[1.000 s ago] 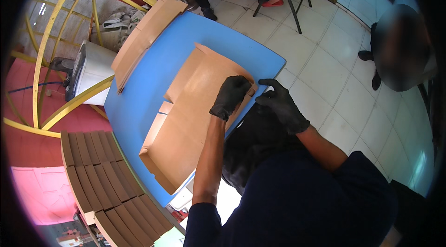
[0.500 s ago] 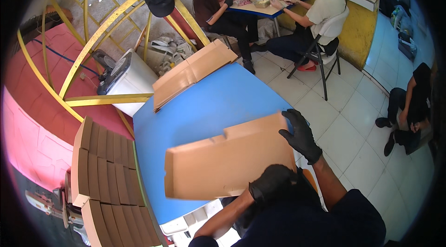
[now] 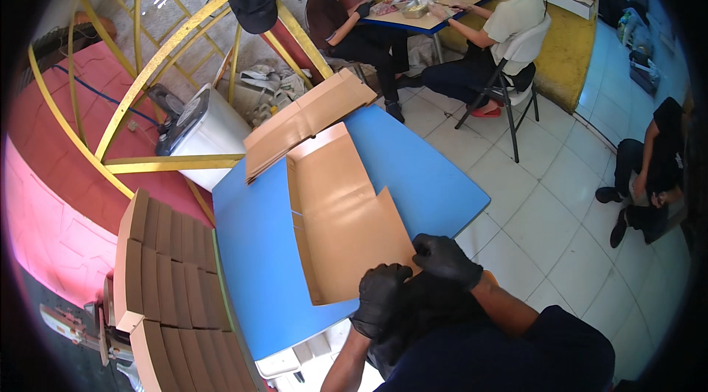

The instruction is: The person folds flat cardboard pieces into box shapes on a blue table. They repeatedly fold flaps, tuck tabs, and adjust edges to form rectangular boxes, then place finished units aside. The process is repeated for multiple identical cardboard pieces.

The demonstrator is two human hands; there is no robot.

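A partly folded brown cardboard box (image 3: 346,222) lies on the blue table (image 3: 254,266), its long side slanting away from me. Its left wall stands up, while the far end lies flat towards a stack of flat cardboard. Both hands wear black gloves. My left hand (image 3: 380,300) is closed on the near end of the box, at its left part. Close beside it, my right hand (image 3: 446,259) grips the near right corner with curled fingers. The fingertips of both hands are partly hidden.
Flat cardboard blanks (image 3: 306,119) lie at the table's far edge. Rows of folded boxes (image 3: 173,274) stand on the left. Behind them is a yellow metal frame (image 3: 177,162) with a black cap (image 3: 251,2) hanging on it. Two people sit at another table (image 3: 417,19); a third sits at right.
The box has turned so its long side now points away from me. My right hand has come down and left to its near end, closing on it beside my left hand.
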